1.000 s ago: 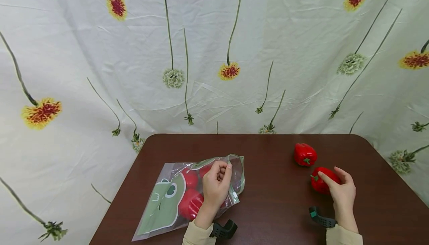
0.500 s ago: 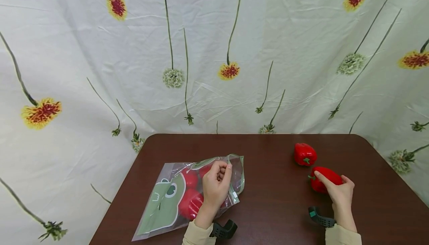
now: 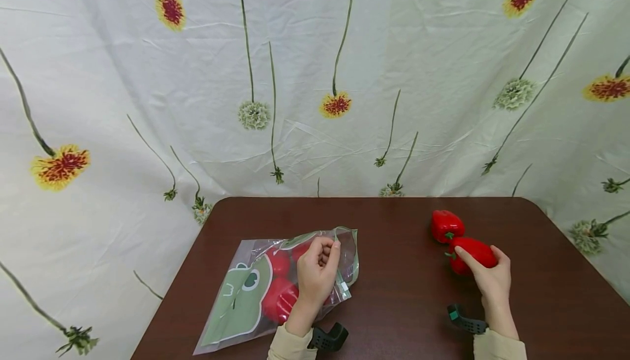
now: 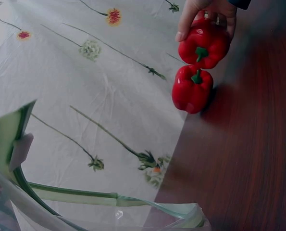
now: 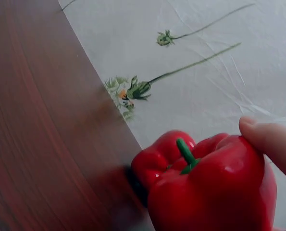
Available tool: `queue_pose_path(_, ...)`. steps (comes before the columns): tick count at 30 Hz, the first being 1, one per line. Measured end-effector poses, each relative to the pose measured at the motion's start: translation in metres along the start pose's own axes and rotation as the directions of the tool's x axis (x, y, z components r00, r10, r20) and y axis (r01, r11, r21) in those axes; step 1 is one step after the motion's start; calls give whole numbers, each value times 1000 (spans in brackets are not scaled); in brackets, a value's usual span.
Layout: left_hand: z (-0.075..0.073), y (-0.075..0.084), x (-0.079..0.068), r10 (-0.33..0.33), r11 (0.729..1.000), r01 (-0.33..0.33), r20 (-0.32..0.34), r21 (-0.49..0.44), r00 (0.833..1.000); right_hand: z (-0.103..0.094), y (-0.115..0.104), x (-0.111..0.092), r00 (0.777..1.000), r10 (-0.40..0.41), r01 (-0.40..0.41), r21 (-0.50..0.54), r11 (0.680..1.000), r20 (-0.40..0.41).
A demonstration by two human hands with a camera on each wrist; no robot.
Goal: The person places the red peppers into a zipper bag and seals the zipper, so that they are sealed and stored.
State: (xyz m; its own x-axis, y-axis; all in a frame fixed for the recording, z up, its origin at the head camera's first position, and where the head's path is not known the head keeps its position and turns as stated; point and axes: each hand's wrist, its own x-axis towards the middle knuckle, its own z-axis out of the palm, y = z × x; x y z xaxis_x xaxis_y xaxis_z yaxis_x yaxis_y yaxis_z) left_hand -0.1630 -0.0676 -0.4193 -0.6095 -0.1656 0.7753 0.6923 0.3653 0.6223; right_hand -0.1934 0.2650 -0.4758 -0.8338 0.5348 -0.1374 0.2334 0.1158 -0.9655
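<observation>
Watching from my end of the feed: the right hand has the held pepper snug, fingers spread only enough to fit it, thumb near the stem end and a finger at the blunt end. That pepper is on the right side of the worktop, just on the near side of the second pepper; they overlap in the head view, so I can't tell if they touch, or if the held one is off the surface. For me it's all about the lineup: its long axis runs roughly sideways, stem aimed left, and the clear bag lies that way, well apart, mouth end facing the peppers. The left hand is way nearer that mouth, fingers curled and pinching the edge; the left wrist view shows the opening gaping. Right hand's closest to both peppers, no contest. There's red stuff inside the bag too, can't make out exactly what.
</observation>
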Motion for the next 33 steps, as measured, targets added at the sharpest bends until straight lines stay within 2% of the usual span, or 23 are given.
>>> queue_pose_path(5,3,-15,-5,-17,1000,17,8,19,1000,6,18,19,998,-55,55,-14,998,17)
queue_pose_path(8,3,-16,-5,-14,1000,14,7,22,1000,10,23,24,997,-74,74,-22,997,31)
queue_pose_path(14,-1,2,1,-2,1000,2,7,3,1000,16,22,22,985,-144,147,-27,989,91)
queue_pose_path(16,-1,-1,0,-2,1000,2,8,9,1000,19,22,22,979,-172,176,-27,984,110)
queue_pose_path(22,3,-21,-8,-17,1000,17,18,4,1000,32,21,19,969,-213,220,-42,975,122)
queue_pose_path(33,4,-23,-9,-21,1000,21,25,-4,999,50,23,14,958,-233,236,-1,972,165)
